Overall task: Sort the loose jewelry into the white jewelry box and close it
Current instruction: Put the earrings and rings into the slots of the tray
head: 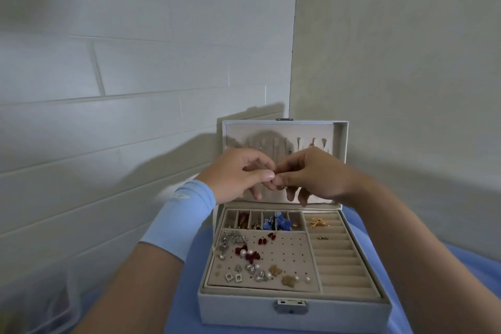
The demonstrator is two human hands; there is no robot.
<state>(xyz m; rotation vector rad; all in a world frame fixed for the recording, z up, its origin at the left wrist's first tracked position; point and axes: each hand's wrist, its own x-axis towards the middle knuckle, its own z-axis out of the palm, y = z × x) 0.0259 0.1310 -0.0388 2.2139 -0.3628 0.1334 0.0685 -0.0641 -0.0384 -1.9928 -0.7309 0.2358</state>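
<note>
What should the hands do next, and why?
Probably lower the small piece to the bare holes on the right of the perforated panel. Both the left hand and the right hand pinch it in front of the open lid, the white jewelry box stands open below, and that part of the panel is free. What the piece is cannot be told.

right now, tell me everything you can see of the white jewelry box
The white jewelry box sits open on a blue surface, its lid standing upright at the back. White outside, beige velvety lining, metal clasp on the front wall. Inside: a row of small compartments, a perforated stud panel holding earrings, ring rolls on the right. The left hand and right hand pinch a small piece in front of the lid; contact unclear.
</note>
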